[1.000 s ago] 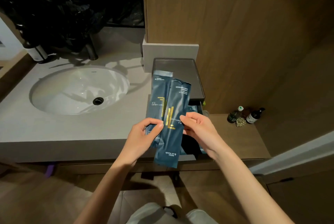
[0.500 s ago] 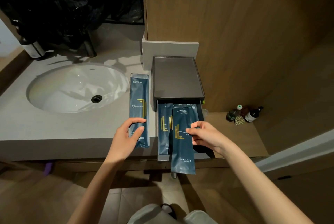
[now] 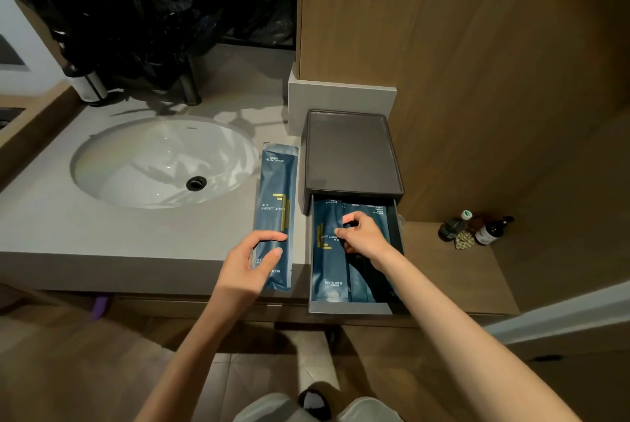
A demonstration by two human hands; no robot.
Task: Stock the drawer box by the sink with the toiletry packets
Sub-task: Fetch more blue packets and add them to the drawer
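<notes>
The dark grey drawer box [image 3: 351, 152] stands on the counter to the right of the sink, with its drawer [image 3: 351, 308] pulled out toward me. Several dark blue dental kit packets lie lengthwise in it. My right hand [image 3: 366, 239] is inside the drawer, fingers curled on the right edge of the leftmost packet [image 3: 329, 261], which lies flat. Another blue packet [image 3: 276, 196] lies on the counter between sink and box, its near end overhanging the counter edge. My left hand [image 3: 250, 261] grips that near end with thumb and fingers.
A white oval sink [image 3: 163, 162] is set in the grey counter [image 3: 51, 224], with a faucet base [image 3: 191, 91] and black plastic bags [image 3: 153, 2] behind it. Two small bottles [image 3: 491, 231] stand on the lower wooden shelf to the right. A wooden wall panel [image 3: 477, 64] rises behind the box.
Both hands held two packets above the drawer. My left hand has laid one on the counter; my right hand has lowered the other flat into the drawer.
</notes>
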